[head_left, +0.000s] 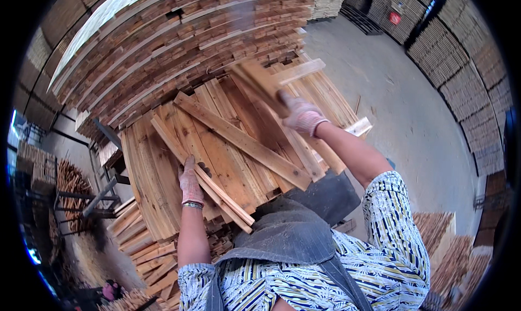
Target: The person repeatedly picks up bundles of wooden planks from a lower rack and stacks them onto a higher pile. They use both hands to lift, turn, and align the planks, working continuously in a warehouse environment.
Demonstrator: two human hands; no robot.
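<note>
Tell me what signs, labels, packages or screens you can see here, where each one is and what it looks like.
Sign: small red square with a pale mark, fixed high on the stacked wood wall at the far right, across the concrete floor.
No packages, labels or screens show on the wood pile near the hands.

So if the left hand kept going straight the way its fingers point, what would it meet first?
Probably the long diagonal plank lying across the pile. The left hand points up over flat boards toward it, though depth is hard to judge.
</note>
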